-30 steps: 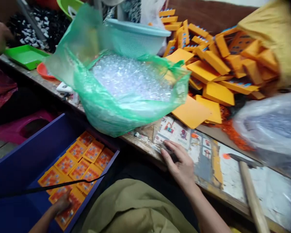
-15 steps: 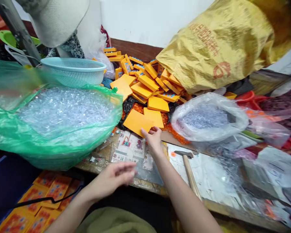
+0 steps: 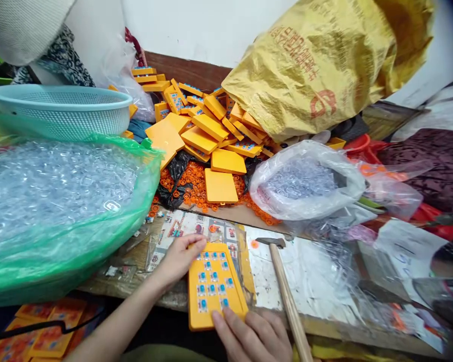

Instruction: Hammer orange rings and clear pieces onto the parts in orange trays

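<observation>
Gripping panel (image 3: pixel 211 286) at its far left corner: left hand (image 3: pixel 181 259), thumb and fingers closing on the edge. Right hand (image 3: pixel 252 334) is touching panel's near right corner with curled fingers; cannot tell whether it is gripping, underside not showing. Panel is sitting over tabletop (image 3: pixel 347 326) near edge, left of hammer, near end sticking out past the edge, blue-topped parts facing up. Cannot tell if it is resting on the surface.

Hammer (image 3: pixel 289 296) is lying just right of panel, head pointing to the far edge, handle crossing the near edge. Green bag (image 3: pixel 71 251) is filling tabletop's left end, holding clear pieces. Basket (image 3: pixel 79 113) is standing behind it. Pile (image 3: pixel 211 133) of yellow-orange panels is leaning toward the far edge, orange rings (image 3: pixel 194 188) showing below it. White bag (image 3: pixel 305 208) is standing open right of the rings, holding more clear pieces. Sack (image 3: pixel 309 75) is slumping behind it. More panels (image 3: pixel 56 337) are lying below tabletop's near left corner, cord (image 3: pixel 30 327) crossing over them.
</observation>
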The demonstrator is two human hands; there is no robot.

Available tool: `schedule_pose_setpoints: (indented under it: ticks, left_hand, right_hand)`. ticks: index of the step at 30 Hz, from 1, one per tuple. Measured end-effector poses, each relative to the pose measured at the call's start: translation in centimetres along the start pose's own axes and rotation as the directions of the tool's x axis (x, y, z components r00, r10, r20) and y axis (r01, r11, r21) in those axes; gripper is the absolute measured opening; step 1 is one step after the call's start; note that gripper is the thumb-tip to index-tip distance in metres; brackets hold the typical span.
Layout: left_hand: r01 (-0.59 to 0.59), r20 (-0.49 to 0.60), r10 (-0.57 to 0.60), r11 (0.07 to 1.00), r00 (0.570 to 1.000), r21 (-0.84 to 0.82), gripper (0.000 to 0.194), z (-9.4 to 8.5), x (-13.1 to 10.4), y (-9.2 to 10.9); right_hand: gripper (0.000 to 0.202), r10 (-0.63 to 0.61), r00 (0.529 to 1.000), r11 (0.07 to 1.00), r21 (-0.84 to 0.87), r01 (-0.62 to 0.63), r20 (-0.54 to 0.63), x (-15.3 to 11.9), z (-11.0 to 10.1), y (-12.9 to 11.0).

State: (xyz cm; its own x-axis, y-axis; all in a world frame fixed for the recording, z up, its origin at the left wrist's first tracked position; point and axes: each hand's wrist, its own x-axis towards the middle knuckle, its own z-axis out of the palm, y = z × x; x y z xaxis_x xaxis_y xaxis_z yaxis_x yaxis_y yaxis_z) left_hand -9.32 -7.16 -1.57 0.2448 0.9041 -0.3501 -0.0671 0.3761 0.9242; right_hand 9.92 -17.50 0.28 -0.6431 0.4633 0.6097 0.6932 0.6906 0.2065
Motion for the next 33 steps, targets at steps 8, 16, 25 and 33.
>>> schedule_pose_setpoints:
  ticks: [8,16,25,33]
  left_hand:
    - [-0.478,0.144,0.691,0.320,0.708,0.818,0.021,2.4,5.5,1.2]
    - [-0.347,0.066,0.675,0.290,0.735,0.892,0.014,-1.0,11.1,2.7]
    - [-0.448,-0.037,0.752,0.431,0.658,0.783,0.018,-2.1,10.9,1.6]
    - [-0.368,-0.139,0.522,0.742,0.842,0.560,0.017,-1.7,5.8,1.8]
  right_hand:
    - [0.036,0.238,0.966,0.969,0.042,-0.243,0.096,-1.8,1.8,0.4]
    - [0.027,0.519,0.845,0.855,-0.082,-0.513,0.130,-5.7,-0.2,4.2]
    - [0.043,0.885,0.254,0.255,0.051,-0.966,0.390,-9.1,0.8,7.5]
    - [0.046,0.897,0.000,-0.240,0.486,-0.840,0.443,-7.5,0.6,5.6]
